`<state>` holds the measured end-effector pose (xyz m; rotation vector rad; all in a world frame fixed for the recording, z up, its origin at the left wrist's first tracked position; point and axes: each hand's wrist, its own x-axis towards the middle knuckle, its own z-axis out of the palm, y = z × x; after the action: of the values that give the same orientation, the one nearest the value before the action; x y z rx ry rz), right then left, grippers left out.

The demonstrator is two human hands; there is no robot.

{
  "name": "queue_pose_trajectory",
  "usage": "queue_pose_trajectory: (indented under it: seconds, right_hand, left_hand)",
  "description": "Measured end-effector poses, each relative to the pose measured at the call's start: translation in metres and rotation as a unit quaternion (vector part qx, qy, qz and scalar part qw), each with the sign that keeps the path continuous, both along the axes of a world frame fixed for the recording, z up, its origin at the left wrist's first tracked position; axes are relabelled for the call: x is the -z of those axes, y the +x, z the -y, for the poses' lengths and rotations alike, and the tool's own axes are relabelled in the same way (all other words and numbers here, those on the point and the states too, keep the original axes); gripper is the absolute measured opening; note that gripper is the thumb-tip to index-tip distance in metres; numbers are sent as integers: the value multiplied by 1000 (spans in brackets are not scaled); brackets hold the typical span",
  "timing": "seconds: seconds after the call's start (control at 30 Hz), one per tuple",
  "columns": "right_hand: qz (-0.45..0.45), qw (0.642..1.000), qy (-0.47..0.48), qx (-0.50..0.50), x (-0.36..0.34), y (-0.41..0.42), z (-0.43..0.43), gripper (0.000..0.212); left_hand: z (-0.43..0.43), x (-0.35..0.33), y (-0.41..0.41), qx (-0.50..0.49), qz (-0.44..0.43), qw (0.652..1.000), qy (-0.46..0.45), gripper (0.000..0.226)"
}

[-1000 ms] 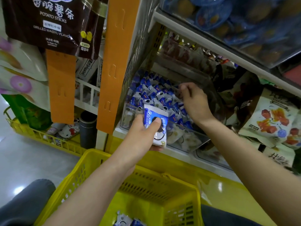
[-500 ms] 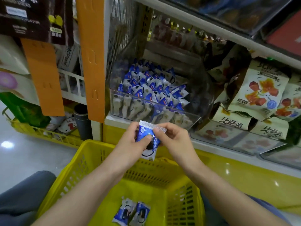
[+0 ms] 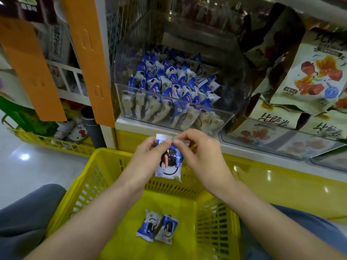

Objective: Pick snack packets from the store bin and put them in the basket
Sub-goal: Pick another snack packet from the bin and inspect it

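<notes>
A: Where is the packet?
B: The packet (image 3: 170,166) hangs upright over the yellow basket (image 3: 90,184). The left hand (image 3: 148,158) and the right hand (image 3: 201,156) both pinch its top seam.
A: And the surroundings?
B: The glossy floor (image 3: 28,166) lies to the left. Two loose packets (image 3: 156,228) lie side by side in the basket. The clear bin (image 3: 237,102) on the white shelf (image 3: 135,124) holds many stocked packets (image 3: 169,81).

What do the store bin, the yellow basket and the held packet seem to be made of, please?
Store bin: clear hard plastic, glossy; packets show through its wall. Basket: yellow moulded plastic, slotted walls. Held packet: thin shiny film, probably plastic, with a crimped top seal.
</notes>
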<state>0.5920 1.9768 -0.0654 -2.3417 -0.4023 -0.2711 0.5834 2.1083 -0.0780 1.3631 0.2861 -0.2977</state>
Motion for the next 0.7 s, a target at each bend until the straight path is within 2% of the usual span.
queue_pose_trajectory:
  seconds: [0.1,0.2,0.27,0.37,0.47,0.57,0.63,0.7]
  right_hand:
    - [-103,981,139,83,1,6,3,16]
    - [-239,900,340,132,-3,12,3,8]
    - [-295,862,394,123,-3,11,3,12]
    - [-341,872,344,64,-1,7,1,14]
    - [-385,896,221,13,1,3,-4,24]
    - [-340,938,63,13,9,0,-7,49]
    - [-305,948,84,24,11,-1,-10,57]
    - [-294,942,159,35,11,-1,-12,48]
  left_hand:
    - [1,2,-1,13,-6,1000,15,19]
    - [-2,2,1,-26,26,999,5,22]
    - [-6,2,2,-57,55,997,1,16]
    - [-12,1,5,-102,66,993,-13,13]
    - [-14,1,7,-121,54,991,-27,8]
    - [-13,2,7,-108,65,992,0,7]
    - [-12,2,7,-99,73,992,16,6]
    - [-11,2,7,-97,70,993,13,6]
